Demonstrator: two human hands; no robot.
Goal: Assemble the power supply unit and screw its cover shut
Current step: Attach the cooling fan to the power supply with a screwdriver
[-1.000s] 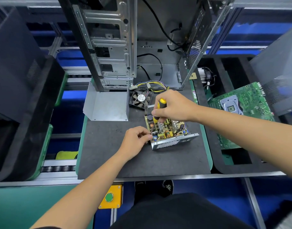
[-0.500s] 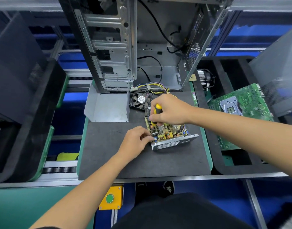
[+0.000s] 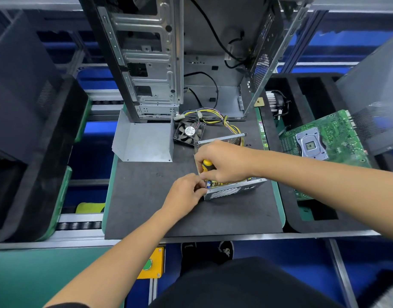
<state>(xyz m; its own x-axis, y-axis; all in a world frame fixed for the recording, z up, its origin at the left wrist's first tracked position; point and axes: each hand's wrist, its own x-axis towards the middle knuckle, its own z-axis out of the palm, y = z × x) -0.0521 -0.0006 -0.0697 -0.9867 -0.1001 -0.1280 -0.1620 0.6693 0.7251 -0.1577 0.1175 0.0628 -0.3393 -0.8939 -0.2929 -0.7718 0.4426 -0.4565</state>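
Note:
The open power supply unit [image 3: 232, 190] lies on the dark mat [image 3: 146, 203], its circuit board mostly hidden under my hands. My right hand [image 3: 226, 162] grips a yellow and black screwdriver [image 3: 206, 166], held upright over the unit's near left corner. My left hand [image 3: 186, 193] pinches something small at that same corner, beside the screwdriver's lower end; what it pinches is hidden. The bent grey metal cover [image 3: 144, 141] stands apart on the mat to the left. A black fan [image 3: 189, 131] lies behind the unit, joined by yellow wires [image 3: 226, 121].
An open computer case [image 3: 169, 63] stands upright at the back of the mat. A green motherboard [image 3: 320, 143] rests in a black foam tray [image 3: 289, 221] on the right. Dark foam bins [image 3: 24, 130] fill the left. A yellow box with a green button [image 3: 150, 264] sits below the bench edge.
My right hand has brought the screwdriver down and toward me, from the board's far side to the near left corner. My left hand stays pinched at that corner.

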